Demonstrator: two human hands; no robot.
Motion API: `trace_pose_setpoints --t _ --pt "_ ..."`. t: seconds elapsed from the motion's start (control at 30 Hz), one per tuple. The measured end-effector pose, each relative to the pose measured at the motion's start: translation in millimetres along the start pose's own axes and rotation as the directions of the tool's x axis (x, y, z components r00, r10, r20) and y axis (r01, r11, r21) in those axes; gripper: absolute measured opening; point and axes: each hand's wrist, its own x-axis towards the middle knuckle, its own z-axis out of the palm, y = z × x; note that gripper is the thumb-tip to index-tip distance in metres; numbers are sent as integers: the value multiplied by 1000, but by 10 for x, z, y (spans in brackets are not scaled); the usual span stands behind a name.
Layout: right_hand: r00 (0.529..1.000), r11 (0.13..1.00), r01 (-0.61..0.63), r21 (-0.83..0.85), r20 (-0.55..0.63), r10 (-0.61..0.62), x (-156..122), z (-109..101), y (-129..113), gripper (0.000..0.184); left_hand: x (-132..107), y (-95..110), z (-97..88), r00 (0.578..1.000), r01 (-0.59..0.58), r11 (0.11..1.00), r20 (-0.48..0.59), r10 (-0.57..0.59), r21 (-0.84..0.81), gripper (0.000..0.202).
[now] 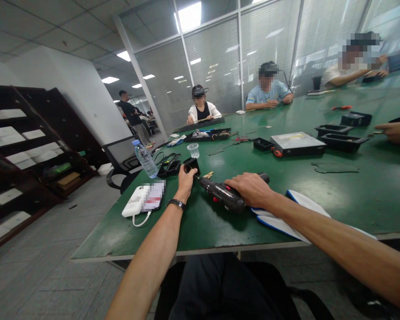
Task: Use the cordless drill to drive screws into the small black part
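My right hand (251,189) is wrapped round a black cordless screwdriver (222,194) with red buttons, its body lying over the green table. The driver's tip points left, at a small black plastic box (191,165). That box is gripped in my left hand (186,180), thumb on its near side. Whether the bit touches a screw is too small to tell. Just behind the driver's nose lie several small brass-coloured pieces (207,175). White and blue gloves (283,222) lie under my right forearm.
Left of my hands are a white power bank (135,201) cabled to a phone (155,195), a water bottle (145,159) and a black tray (169,169). A clear cup (193,150) stands behind. Farther right sit a disc drive (298,144) and black boxes (345,141). Several people sit around the table.
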Motion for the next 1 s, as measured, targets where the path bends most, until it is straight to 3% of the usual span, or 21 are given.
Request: trace_pose_setpoints --t 0.57,1.0 --pt "1000 1000 14 -13 -18 -15 -12 12 3 39 58 -105 -26 998 -47 998 34 46 28 36" --pt "1000 1000 2 -9 -24 -2 -6 47 21 39 19 -46 -18 998 -55 998 16 55 15 38"
